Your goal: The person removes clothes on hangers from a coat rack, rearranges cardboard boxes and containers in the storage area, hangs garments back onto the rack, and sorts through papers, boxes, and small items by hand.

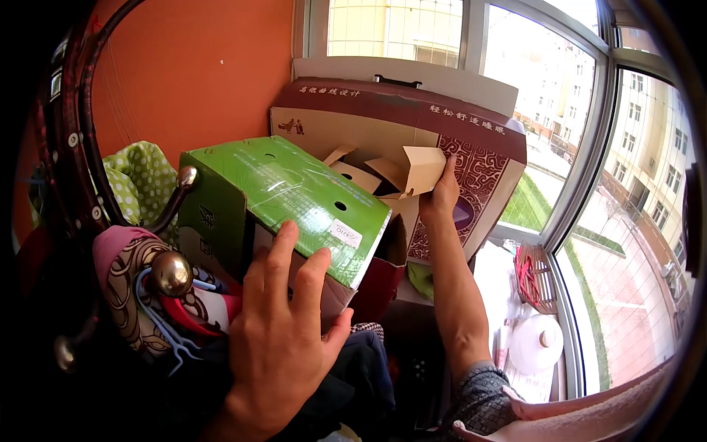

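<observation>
My left hand (283, 317) lies with its fingers spread against the near corner of a green shoe-type box (294, 195). This box is tilted, wrapped in shiny tape, with round holes and a white label on its top. My right hand (442, 190) reaches past it and grips the edge of a tan cardboard box (425, 168) with raised flaps. Part of the tan box is hidden behind the green one. Close behind both stands a large maroon and beige carton (482, 147) with a black handle. A dark red box (388, 269) shows beneath the green box.
At left, a dark metal rack (88, 125) with round knobs carries scarves (129, 287) and a blue hanger (158, 320). Green dotted cloth (140, 177) hangs behind it. On the right sill are a white round lidded object (535, 344) and a slatted basket (534, 276), beside the windows.
</observation>
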`<act>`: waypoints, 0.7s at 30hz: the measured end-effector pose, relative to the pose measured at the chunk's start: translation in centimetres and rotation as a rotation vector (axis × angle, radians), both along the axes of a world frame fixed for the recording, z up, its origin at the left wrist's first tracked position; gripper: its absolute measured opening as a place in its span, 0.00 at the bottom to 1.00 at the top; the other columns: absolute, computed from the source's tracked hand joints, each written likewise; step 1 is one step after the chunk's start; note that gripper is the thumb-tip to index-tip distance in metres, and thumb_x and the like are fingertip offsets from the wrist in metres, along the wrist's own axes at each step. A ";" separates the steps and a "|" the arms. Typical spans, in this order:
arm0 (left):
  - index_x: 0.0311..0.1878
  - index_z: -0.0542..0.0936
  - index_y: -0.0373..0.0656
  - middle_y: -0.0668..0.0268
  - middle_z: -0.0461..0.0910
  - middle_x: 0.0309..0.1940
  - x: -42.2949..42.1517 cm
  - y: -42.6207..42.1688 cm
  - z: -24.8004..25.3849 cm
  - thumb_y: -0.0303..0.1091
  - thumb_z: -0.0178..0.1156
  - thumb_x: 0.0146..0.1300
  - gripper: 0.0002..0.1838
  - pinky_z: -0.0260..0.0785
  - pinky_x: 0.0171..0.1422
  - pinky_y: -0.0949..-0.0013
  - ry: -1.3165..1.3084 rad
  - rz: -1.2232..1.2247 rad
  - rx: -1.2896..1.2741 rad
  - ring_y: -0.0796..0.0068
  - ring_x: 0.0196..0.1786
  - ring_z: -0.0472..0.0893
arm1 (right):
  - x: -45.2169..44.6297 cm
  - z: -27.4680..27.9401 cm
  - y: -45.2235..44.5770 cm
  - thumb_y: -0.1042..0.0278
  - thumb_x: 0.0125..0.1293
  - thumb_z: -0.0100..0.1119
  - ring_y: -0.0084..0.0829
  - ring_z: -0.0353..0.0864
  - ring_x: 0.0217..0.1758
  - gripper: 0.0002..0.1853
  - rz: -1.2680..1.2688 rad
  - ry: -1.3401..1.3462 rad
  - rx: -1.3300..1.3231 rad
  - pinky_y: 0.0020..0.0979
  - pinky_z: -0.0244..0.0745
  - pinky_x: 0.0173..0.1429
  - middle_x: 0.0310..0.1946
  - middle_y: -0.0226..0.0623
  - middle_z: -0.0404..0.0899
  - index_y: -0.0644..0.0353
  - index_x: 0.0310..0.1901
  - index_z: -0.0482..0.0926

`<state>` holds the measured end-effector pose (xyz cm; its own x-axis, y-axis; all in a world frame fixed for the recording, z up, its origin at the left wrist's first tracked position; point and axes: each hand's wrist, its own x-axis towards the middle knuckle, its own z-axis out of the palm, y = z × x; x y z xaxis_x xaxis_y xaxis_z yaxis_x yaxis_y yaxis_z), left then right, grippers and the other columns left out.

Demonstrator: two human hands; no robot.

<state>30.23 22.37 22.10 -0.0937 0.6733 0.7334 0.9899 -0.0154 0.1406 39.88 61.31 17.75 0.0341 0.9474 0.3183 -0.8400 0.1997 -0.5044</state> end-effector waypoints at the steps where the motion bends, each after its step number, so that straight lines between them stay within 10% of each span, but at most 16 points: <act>1: 0.64 0.72 0.44 0.46 0.67 0.71 -0.1 0.0 0.0 0.31 0.82 0.44 0.42 0.72 0.69 0.49 0.004 0.003 0.009 0.41 0.67 0.75 | 0.6 -1.5 0.9 0.45 0.80 0.55 0.32 0.86 0.54 0.26 0.016 -0.028 0.019 0.37 0.83 0.58 0.53 0.36 0.84 0.63 0.60 0.78; 8: 0.63 0.73 0.43 0.47 0.68 0.71 0.1 0.2 -0.2 0.30 0.82 0.44 0.41 0.71 0.69 0.49 -0.002 0.004 0.016 0.42 0.68 0.74 | 2.5 -4.9 -0.5 0.44 0.82 0.50 0.34 0.85 0.53 0.27 -0.026 -0.123 0.004 0.39 0.83 0.54 0.53 0.37 0.83 0.64 0.60 0.77; 14: 0.63 0.73 0.42 0.48 0.68 0.72 0.3 0.4 -0.2 0.29 0.82 0.43 0.41 0.71 0.69 0.49 0.006 0.001 0.042 0.42 0.68 0.74 | 3.9 -4.7 -0.2 0.45 0.81 0.52 0.15 0.74 0.32 0.23 -0.172 -0.252 -0.032 0.17 0.68 0.33 0.41 0.30 0.80 0.59 0.58 0.78; 21: 0.64 0.72 0.42 0.48 0.67 0.72 0.3 0.5 -0.2 0.28 0.82 0.43 0.42 0.72 0.68 0.49 0.017 0.000 0.042 0.43 0.68 0.74 | 3.5 -4.6 -4.0 0.56 0.74 0.68 0.43 0.75 0.70 0.36 -0.460 -0.668 0.489 0.37 0.79 0.61 0.69 0.48 0.72 0.62 0.75 0.63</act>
